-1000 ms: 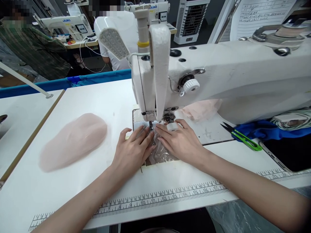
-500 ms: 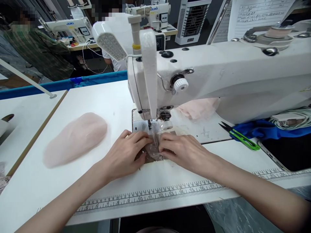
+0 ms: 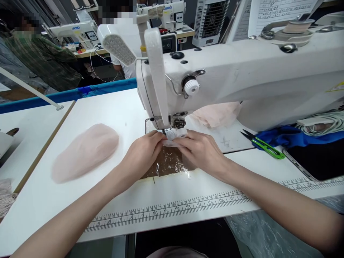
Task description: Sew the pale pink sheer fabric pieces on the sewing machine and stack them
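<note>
Close in front of the needle area of a white sewing machine, my left hand and my right hand pinch a small piece of sheer fabric between them. Its edge is stretched from one set of fingertips to the other, just below the presser foot. Beneath my hands a brown, tape-covered patch shows on the table. A pale pink sheer fabric piece lies flat to the left. More pink sheer fabric is bunched behind the needle, under the machine arm.
Green-handled thread snips and a phone lie at the right, beside blue cloth and a coiled cable. A printed ruler runs along the front edge. Two people sit beyond the blue-edged table.
Both hands have moved up toward the needle, lifting the sheer fabric and uncovering the brown patch. The view has shifted slightly.
</note>
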### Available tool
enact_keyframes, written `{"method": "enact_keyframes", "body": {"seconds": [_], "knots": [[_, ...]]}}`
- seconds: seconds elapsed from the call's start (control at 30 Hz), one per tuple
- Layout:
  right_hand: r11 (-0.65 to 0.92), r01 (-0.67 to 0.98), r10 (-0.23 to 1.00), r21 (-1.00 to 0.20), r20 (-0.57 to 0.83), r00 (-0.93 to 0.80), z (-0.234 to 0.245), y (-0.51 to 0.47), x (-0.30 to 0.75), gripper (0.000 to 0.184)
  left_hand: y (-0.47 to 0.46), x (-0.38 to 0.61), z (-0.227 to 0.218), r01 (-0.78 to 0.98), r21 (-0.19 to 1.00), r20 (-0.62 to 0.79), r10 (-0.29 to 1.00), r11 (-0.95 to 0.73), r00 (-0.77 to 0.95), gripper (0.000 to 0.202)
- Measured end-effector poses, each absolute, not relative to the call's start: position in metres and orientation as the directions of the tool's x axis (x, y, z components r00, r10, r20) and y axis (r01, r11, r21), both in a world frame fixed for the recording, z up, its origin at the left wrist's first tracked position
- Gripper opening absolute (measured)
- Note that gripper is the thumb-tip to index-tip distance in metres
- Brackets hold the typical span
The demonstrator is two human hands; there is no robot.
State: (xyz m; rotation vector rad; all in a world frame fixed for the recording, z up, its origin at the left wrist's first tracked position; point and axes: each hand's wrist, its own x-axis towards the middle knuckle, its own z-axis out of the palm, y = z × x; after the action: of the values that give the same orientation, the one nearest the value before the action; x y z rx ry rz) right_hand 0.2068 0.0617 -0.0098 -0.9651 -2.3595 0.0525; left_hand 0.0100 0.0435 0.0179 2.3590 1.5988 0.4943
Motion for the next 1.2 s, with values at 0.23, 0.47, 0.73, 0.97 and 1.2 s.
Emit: {"method": "enact_keyframes", "body": {"seconds": [0.23, 0.47, 0.73, 0.97, 1.2], "knots": [[0.722, 0.685, 0.564, -0.1, 0.658, -0.499, -0.01, 0.066, 0.203, 0.025, 0.047, 0.01, 0.007, 0.864, 0.334, 0.159, 0.926, -0.377, 0.343, 0.032], [0.712, 0.696, 0.571, -0.093, 0.655, -0.496, -0.014, 0.069, 0.201, 0.034, 0.048, 0.005, 0.004, 0.765, 0.499, 0.2, 0.913, -0.408, 0.356, 0.024], [0.702, 0.697, 0.633, -0.143, 0.574, -0.519, -0.016, 0.069, 0.197, 0.045, 0.052, 0.001, 0.009, 0.671, 0.623, 0.13, 0.9, -0.401, 0.417, 0.036], [0.784, 0.605, 0.585, -0.138, 0.487, -0.648, -0.017, 0.06, 0.203, 0.026, 0.035, -0.006, -0.012, 0.634, 0.223, 0.383, 0.665, -0.74, 0.641, 0.025], [0.851, 0.525, 0.441, -0.001, 0.545, -0.713, -0.018, 0.056, 0.207, 0.02, 0.016, -0.001, -0.015, 0.705, -0.219, 0.431, 0.581, -0.675, 0.69, 0.026]]}}
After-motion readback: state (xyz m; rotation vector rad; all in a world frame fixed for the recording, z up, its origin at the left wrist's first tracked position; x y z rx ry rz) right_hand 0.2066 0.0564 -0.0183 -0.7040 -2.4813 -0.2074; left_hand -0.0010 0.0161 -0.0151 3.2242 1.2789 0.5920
